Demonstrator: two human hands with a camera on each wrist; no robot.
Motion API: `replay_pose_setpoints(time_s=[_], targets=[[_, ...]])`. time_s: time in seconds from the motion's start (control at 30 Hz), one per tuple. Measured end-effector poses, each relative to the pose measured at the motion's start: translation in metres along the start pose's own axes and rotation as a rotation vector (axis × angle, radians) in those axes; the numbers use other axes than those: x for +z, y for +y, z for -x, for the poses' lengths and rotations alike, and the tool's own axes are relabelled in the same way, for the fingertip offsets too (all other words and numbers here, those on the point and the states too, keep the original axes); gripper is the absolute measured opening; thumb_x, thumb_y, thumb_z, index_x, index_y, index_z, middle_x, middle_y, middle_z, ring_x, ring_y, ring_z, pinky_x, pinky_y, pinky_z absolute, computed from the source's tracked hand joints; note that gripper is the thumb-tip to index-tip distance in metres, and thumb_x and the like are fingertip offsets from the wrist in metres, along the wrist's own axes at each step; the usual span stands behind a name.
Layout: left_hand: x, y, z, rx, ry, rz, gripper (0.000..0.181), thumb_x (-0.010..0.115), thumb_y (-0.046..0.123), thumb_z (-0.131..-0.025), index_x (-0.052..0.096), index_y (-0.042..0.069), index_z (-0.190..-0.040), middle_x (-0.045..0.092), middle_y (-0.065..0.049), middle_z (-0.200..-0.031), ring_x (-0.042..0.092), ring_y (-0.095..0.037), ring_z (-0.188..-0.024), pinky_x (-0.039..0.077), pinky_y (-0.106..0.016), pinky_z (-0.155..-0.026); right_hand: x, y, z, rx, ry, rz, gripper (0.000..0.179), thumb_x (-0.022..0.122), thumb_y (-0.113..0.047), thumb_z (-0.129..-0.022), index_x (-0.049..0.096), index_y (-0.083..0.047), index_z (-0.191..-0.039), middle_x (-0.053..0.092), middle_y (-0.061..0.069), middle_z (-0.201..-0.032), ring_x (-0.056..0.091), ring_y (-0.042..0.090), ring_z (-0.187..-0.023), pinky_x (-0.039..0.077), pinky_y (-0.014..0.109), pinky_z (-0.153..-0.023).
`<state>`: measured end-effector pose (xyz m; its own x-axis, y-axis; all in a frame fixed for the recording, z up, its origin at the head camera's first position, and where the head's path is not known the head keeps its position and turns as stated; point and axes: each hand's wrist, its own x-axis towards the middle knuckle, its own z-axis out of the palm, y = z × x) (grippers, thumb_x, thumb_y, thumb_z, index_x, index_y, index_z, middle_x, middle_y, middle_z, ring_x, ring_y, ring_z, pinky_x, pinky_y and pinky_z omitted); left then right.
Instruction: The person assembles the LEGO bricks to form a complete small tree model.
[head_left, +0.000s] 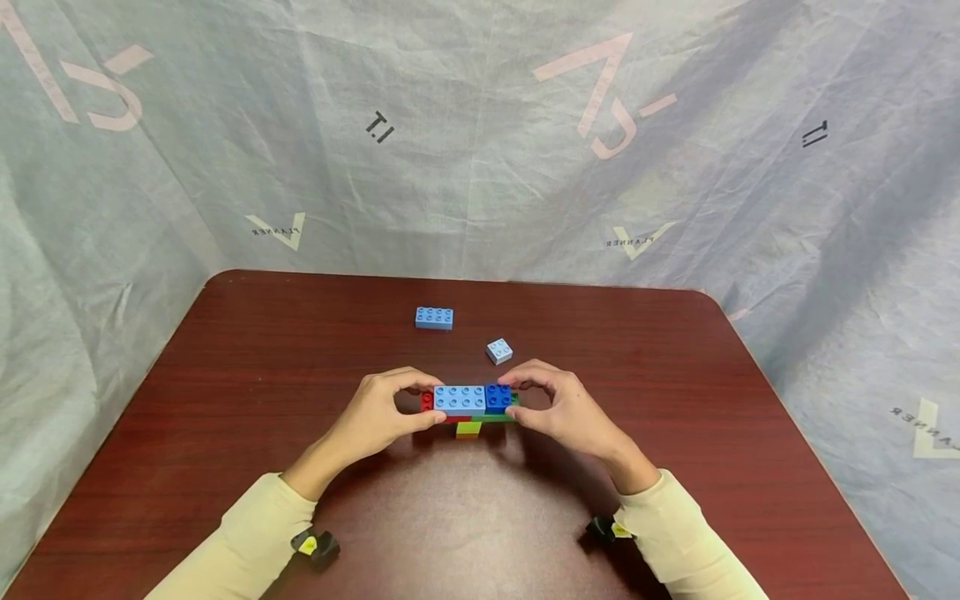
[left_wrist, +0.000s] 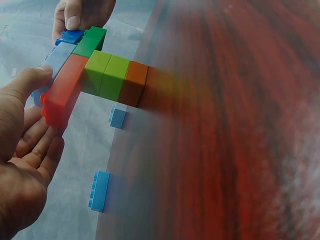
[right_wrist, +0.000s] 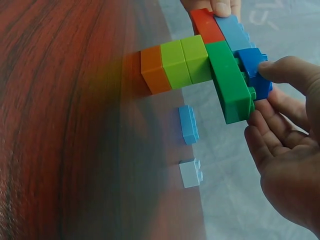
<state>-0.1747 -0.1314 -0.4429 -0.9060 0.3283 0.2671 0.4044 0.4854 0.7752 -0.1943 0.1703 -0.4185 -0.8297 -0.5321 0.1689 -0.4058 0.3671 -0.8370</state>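
Note:
A T-shaped stack of toy building bricks stands on the table between both hands. Its column has an orange brick [left_wrist: 134,82] at the bottom and lime green bricks [left_wrist: 106,75] above. Across these lie a red brick [left_wrist: 66,90] and a green brick [right_wrist: 230,82], end to end. On top sit a long light blue brick [head_left: 460,400] and a short dark blue brick [head_left: 498,397], side by side. My left hand [head_left: 378,412] pinches the light blue brick's left end between thumb and fingers. With thumb and fingers, my right hand [head_left: 567,408] grips the dark blue brick.
Behind the stack, a loose light blue brick [head_left: 434,318] lies to the left and a small pale blue brick [head_left: 498,351] to the right. The dark red-brown table [head_left: 300,333] ends at a grey cloth backdrop [head_left: 450,167].

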Motion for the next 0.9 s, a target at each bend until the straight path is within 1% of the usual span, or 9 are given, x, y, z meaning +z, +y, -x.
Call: replay_pose_setpoints(time_s=[0.13, 0.3, 0.37, 0.53, 0.6, 0.77, 0.9], targets=[[-0.0004, 0.0001, 0.0001, 0.0, 0.0, 0.0, 0.036, 0.087, 0.03, -0.084, 0.075, 0.023, -0.117, 0.074, 0.006, -0.114, 0.064, -0.012, -0.101, 0.059, -0.043, -0.085, 0.0012, 0.0007, -0.0004, -0.005, 0.005, -0.007, 0.035, 0.08, -0.01, -0.089, 0.072, -0.022, -0.12, 0.069, -0.004, -0.119, 0.063, 0.016, -0.111, 0.054, 0.045, -0.099], [-0.0009, 0.0017, 0.0004, 0.002, 0.005, -0.012, 0.036, 0.088, 0.029, -0.083, 0.076, 0.024, -0.116, 0.074, 0.008, -0.112, 0.064, -0.011, -0.1, 0.058, -0.036, -0.085, 0.0032, 0.0009, -0.0007, -0.024, 0.016, -0.008, 0.033, 0.081, -0.011, -0.089, 0.072, -0.022, -0.119, 0.069, -0.003, -0.118, 0.063, 0.015, -0.11, 0.055, 0.038, -0.098], [-0.0006, 0.0013, 0.0001, 0.007, 0.006, -0.013, 0.035, 0.088, 0.03, -0.083, 0.076, 0.024, -0.116, 0.074, 0.008, -0.111, 0.064, -0.011, -0.1, 0.058, -0.035, -0.084, 0.0037, 0.0014, -0.0007, -0.033, 0.019, -0.006, 0.033, 0.081, -0.011, -0.089, 0.072, -0.021, -0.119, 0.069, -0.002, -0.118, 0.063, 0.015, -0.109, 0.055, 0.037, -0.098], [-0.0003, 0.0014, 0.0, 0.018, 0.009, -0.01, 0.035, 0.088, 0.031, -0.083, 0.076, 0.024, -0.115, 0.075, 0.008, -0.11, 0.065, -0.01, -0.1, 0.059, -0.042, -0.086, 0.0044, 0.0009, -0.0014, -0.03, 0.014, 0.0, 0.034, 0.081, -0.01, -0.088, 0.072, -0.022, -0.119, 0.069, -0.003, -0.118, 0.063, 0.015, -0.109, 0.055, 0.047, -0.098], [-0.0002, 0.0023, -0.0001, 0.02, 0.011, -0.012, 0.035, 0.089, 0.031, -0.082, 0.077, 0.024, -0.115, 0.075, 0.008, -0.109, 0.065, -0.01, -0.099, 0.059, -0.045, -0.087, 0.0045, 0.0003, -0.0014, -0.027, 0.017, 0.008, 0.035, 0.082, -0.009, -0.087, 0.072, -0.023, -0.118, 0.069, -0.004, -0.117, 0.063, 0.015, -0.109, 0.055, 0.049, -0.097], [0.0003, 0.0011, 0.0002, 0.014, 0.022, -0.019, 0.035, 0.089, 0.03, -0.082, 0.077, 0.024, -0.113, 0.075, 0.008, -0.108, 0.064, -0.011, -0.098, 0.06, -0.045, -0.084, 0.0063, 0.0006, -0.002, -0.033, 0.027, 0.026, 0.034, 0.082, -0.009, -0.087, 0.072, -0.022, -0.117, 0.069, -0.005, -0.117, 0.063, 0.014, -0.108, 0.056, 0.041, -0.096], [0.0004, 0.0006, 0.0009, 0.013, 0.03, -0.021, 0.035, 0.089, 0.03, -0.081, 0.077, 0.024, -0.113, 0.075, 0.008, -0.107, 0.064, -0.011, -0.097, 0.06, -0.045, -0.083, 0.0086, 0.0018, -0.0024, -0.034, 0.031, 0.017, 0.034, 0.082, -0.007, -0.086, 0.073, -0.021, -0.116, 0.069, -0.004, -0.117, 0.063, 0.014, -0.107, 0.056, 0.041, -0.094]])
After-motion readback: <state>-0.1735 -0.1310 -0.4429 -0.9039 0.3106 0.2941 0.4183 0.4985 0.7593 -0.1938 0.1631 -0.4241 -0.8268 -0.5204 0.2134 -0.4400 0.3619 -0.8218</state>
